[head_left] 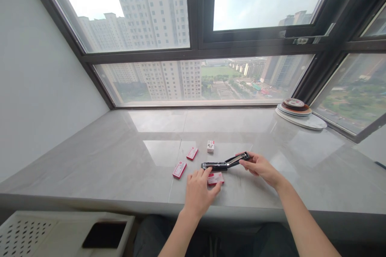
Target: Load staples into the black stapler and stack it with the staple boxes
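Observation:
A black stapler (pixel 214 166) lies folded open on the grey stone counter, its upper arm swung up to the right. My right hand (pixel 259 168) grips that raised arm between thumb and fingers. My left hand (pixel 198 192) bends round a red-and-white staple box (pixel 216 178) just in front of the stapler. Its thumb touches the box's right edge, while the index fingertip reaches the stapler's base. Two more red-and-white staple boxes, one nearer (pixel 179 170) and one farther (pixel 192 153), lie to the left. Behind the stapler stands a small white box (pixel 210 146) with a printed picture.
A stack of round plates or mats (pixel 294 110) sits in the counter's back right corner, against the window frame (pixel 196 54). Below the counter's front edge at left is a white perforated surface (pixel 60 233) with a dark phone-like slab (pixel 104 235) on it.

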A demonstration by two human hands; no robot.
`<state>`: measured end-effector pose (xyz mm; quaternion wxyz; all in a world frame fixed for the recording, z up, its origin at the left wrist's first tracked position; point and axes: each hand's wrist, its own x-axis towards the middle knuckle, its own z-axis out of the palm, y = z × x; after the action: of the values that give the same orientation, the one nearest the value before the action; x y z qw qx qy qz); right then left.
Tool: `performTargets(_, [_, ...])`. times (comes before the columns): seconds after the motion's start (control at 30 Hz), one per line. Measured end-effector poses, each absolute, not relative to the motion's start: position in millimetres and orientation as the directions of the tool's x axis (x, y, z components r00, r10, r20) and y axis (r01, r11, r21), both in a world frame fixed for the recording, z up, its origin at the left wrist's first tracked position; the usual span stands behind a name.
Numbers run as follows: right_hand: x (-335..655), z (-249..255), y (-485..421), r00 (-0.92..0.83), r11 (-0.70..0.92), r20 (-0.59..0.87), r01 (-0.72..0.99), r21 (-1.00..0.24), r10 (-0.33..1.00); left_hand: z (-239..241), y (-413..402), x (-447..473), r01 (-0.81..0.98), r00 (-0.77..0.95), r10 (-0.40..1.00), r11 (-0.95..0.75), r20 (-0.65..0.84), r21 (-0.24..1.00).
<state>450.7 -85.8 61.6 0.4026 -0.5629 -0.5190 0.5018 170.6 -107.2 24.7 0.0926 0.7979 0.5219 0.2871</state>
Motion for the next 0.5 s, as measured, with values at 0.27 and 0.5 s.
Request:
performTargets(0.27, [380, 63, -39, -0.206, 0.111, 0.029, 0.4, -0.91, 0.978, 25, -107, 171, 0.765, 0.28, 0.89, -0.434, 0.361, 0.475])
performTargets(0.5, [355, 59, -40, -0.228, 0.2, 0.057, 0.675, -0.71, 0.972, 26, -110, 172, 0.79, 0.303, 0.891, -0.433, 0.338, 0.434])
